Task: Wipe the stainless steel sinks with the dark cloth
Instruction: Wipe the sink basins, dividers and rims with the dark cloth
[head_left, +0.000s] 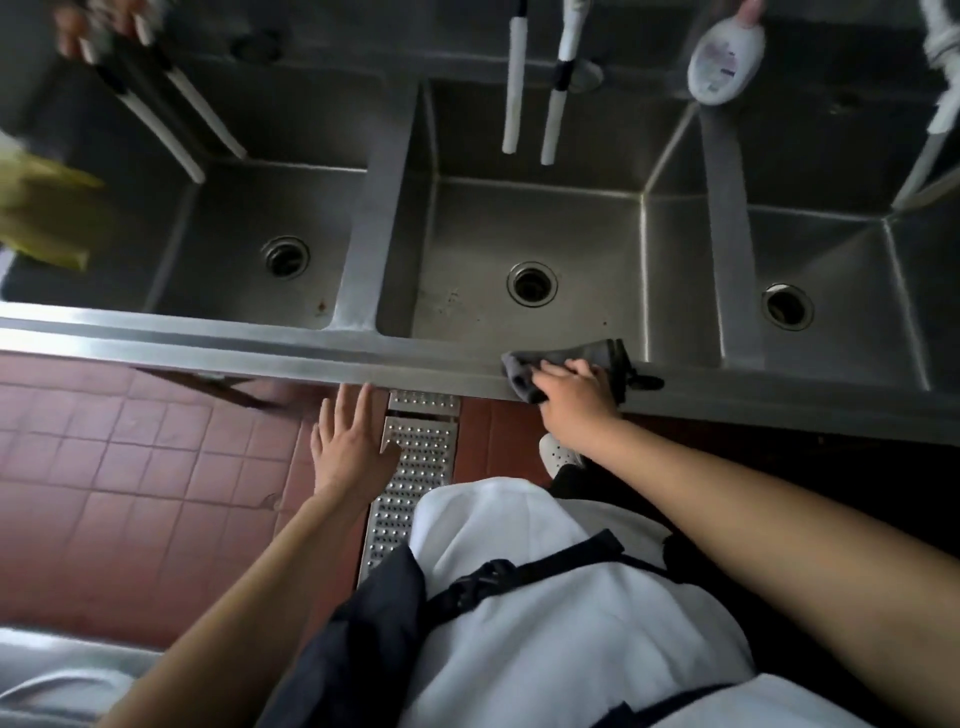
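Red floor tiles (130, 467) run below 3 stainless steel sinks (535, 249). On the front rim (260, 340), the right hand (576, 397) presses the dark cloth (561, 361), fingers curled over it; the cloth spreads just beyond those fingertips, toward the middle basin. The left hand (350, 441) hangs open, holding nothing, left of the cloth. The rim's long axis runs sideways, so the right hand would probably wipe along it.
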